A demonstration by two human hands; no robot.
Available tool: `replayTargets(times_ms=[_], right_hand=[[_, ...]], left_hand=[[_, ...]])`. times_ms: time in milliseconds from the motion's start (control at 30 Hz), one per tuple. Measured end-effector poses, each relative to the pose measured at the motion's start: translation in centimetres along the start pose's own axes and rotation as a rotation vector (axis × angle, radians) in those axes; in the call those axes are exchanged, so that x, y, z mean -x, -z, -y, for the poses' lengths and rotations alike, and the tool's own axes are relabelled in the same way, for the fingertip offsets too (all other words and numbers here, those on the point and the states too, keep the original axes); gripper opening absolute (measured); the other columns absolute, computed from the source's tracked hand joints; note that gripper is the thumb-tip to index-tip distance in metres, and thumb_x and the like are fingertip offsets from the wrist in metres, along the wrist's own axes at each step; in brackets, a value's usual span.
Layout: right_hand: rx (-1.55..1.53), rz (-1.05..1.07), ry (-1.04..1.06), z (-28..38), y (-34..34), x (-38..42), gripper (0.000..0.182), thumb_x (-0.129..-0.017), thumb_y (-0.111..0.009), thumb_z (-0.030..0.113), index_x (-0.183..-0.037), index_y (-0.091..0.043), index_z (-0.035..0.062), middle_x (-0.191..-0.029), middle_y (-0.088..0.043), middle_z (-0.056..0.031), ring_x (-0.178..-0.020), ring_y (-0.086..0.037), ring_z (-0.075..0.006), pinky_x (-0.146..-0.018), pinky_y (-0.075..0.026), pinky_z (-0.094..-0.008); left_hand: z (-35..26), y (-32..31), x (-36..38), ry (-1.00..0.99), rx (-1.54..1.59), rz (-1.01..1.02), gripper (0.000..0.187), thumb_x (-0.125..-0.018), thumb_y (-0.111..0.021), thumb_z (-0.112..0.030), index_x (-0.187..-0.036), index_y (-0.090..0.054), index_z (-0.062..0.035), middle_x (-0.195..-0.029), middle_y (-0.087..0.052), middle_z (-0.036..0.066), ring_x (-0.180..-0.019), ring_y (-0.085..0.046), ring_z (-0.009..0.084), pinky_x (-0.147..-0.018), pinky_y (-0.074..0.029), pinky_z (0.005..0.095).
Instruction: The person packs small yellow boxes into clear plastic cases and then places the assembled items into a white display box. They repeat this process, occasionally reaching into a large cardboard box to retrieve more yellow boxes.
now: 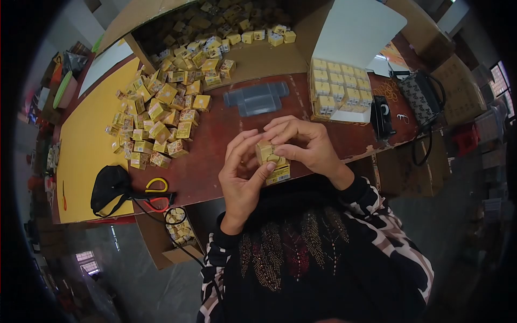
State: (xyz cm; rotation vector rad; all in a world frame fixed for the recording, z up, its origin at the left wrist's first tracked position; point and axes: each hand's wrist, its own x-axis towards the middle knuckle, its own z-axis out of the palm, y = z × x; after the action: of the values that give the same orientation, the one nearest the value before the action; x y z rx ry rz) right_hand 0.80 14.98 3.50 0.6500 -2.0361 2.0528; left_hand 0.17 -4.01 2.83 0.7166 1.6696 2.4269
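Close to the table's front edge, both my hands are closed around a small yellow box (265, 152). My left hand (240, 175) grips its left side with thumb and curled fingers. From the right, my right hand (302, 144) has thumb and fingertips at the box's top. Just below the fingers shows a second small yellow box with a barcode (279, 174), partly covered by the hands. Beyond them lies a flat clear plastic piece (257, 98). To the left spreads a loose pile of small yellow boxes (160, 110).
Behind stands a large cardboard carton (264, 60) on its side, with many yellow boxes. At right is an open display box (355, 27) with rows of boxes, beside a black bag (423, 94). Scissors (156, 185) and a black pouch (110, 188) lie front left.
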Motion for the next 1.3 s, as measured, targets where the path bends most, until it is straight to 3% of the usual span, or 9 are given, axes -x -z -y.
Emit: replayTargets(times_ms=[167, 367, 600, 667, 833, 1000, 1300], right_hand=[[-0.188, 0.026, -0.23, 1.0, 0.5, -0.7, 0.014, -0.081, -0.075, -0.003, -0.092, -0.065, -0.003, -0.114, -0.064, -0.0166, -0.115, -0.06, -0.0208, -0.095, -0.052, -0.0311], [-0.174, -0.031, -0.332, 1.2, 0.7, -1.2, 0.012, -0.083, -0.075, 0.0, -0.09, -0.065, -0.0018, -0.109, -0.067, -0.0156, -0.098, -0.067, -0.0168, -0.087, -0.055, -0.0287], [-0.168, -0.061, -0.355, 0.7, 0.6, -1.1, 0.011, -0.086, -0.074, 0.004, -0.089, -0.065, -0.0017, -0.104, -0.07, -0.0156, -0.093, -0.068, -0.0154, -0.084, -0.055, -0.0273], [-0.151, -0.086, -0.332, 0.4, 0.5, -1.1, 0.013, -0.089, -0.072, 0.008, -0.09, -0.066, -0.0036, -0.095, -0.073, -0.0128, -0.086, -0.068, -0.0107, -0.075, -0.056, -0.0246], [-0.138, -0.094, -0.367, 0.1, 0.7, -1.0, 0.014, -0.09, -0.072, 0.009, -0.09, -0.067, -0.0044, -0.094, -0.073, -0.0117, -0.086, -0.068, -0.0101, -0.075, -0.055, -0.0241], [-0.105, -0.089, -0.328, 0.4, 0.5, -0.7, 0.015, -0.09, -0.071, 0.01, -0.09, -0.067, -0.0047, -0.092, -0.073, -0.0111, -0.084, -0.067, -0.0098, -0.074, -0.055, -0.0239], [-0.147, -0.025, -0.269, -0.1, 1.2, 0.5, 0.009, -0.09, -0.069, 0.006, -0.091, -0.066, -0.0025, -0.111, -0.068, -0.0161, -0.096, -0.066, -0.0151, -0.084, -0.054, -0.0291]], left_hand=[[0.0, 0.0, 0.1, -0.006, -0.098, 0.031, 0.047, -0.086, -0.069, 0.007, -0.13, -0.056, 0.0015, -0.14, -0.042, 0.01, -0.122, -0.055, 0.0218, -0.099, -0.053, 0.0334], [-0.1, -0.2, 0.1, 0.02, -0.135, 0.039, 0.052, -0.085, -0.068, 0.008, -0.134, -0.053, -0.0001, -0.14, -0.041, 0.009, -0.121, -0.055, 0.0205, -0.098, -0.054, 0.0329], [0.0, -0.2, 0.2, 0.084, -0.107, 0.047, 0.063, -0.084, -0.069, 0.008, -0.142, -0.046, -0.0016, -0.139, -0.041, 0.009, -0.12, -0.056, 0.0215, -0.098, -0.054, 0.0333], [0.0, -0.4, 0.3, 0.111, -0.09, 0.051, 0.065, -0.084, -0.07, 0.008, -0.143, -0.045, -0.0015, -0.138, -0.041, 0.009, -0.12, -0.056, 0.022, -0.099, -0.054, 0.0337], [0.2, -0.3, 0.5, 0.213, 0.001, 0.016, 0.065, -0.086, -0.069, 0.006, -0.144, -0.041, 0.0005, -0.139, -0.041, 0.009, -0.123, -0.056, 0.0228, -0.1, -0.053, 0.0352], [0.5, -0.3, 0.6, 0.152, -0.036, 0.039, 0.062, -0.087, -0.069, 0.005, -0.143, -0.044, 0.0003, -0.139, -0.041, 0.009, -0.123, -0.055, 0.0226, -0.101, -0.052, 0.0351], [0.7, -0.4, 0.6, 0.053, -0.106, 0.056, 0.049, -0.088, -0.067, 0.005, -0.135, -0.052, 0.0012, -0.141, -0.042, 0.01, -0.121, -0.056, 0.0213, -0.099, -0.053, 0.0324]])
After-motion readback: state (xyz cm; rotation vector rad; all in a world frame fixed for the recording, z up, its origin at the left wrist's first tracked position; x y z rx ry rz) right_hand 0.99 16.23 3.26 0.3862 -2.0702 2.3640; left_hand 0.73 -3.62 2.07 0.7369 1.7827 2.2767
